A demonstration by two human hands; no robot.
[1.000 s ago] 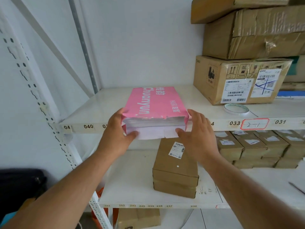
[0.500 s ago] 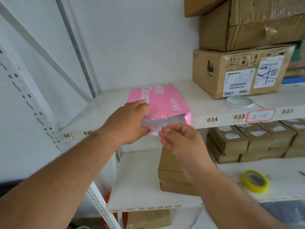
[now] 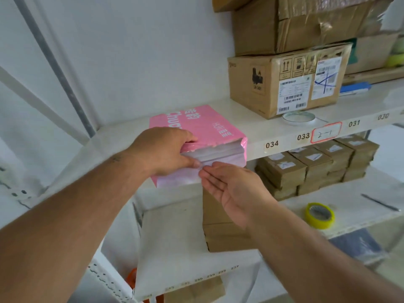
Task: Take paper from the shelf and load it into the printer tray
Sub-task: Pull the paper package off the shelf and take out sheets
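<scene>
Pink paper pack lies flat on the upper shelf, its torn open end hanging over the front edge toward the person, long axis running front to back. White sheets show stacked in the opening. Left hand grips the pack's near left corner, thumb below at the sheet edges, fingers curled over the top. Right hand is palm up with relaxed fingers, holding nothing, fingertips at the loose wrapper flap just below the sheets. Judgement: sheets must slide out toward the person; the right hand is placed to receive them. Printer not in view. Cardboard box stands well apart to the right.
</scene>
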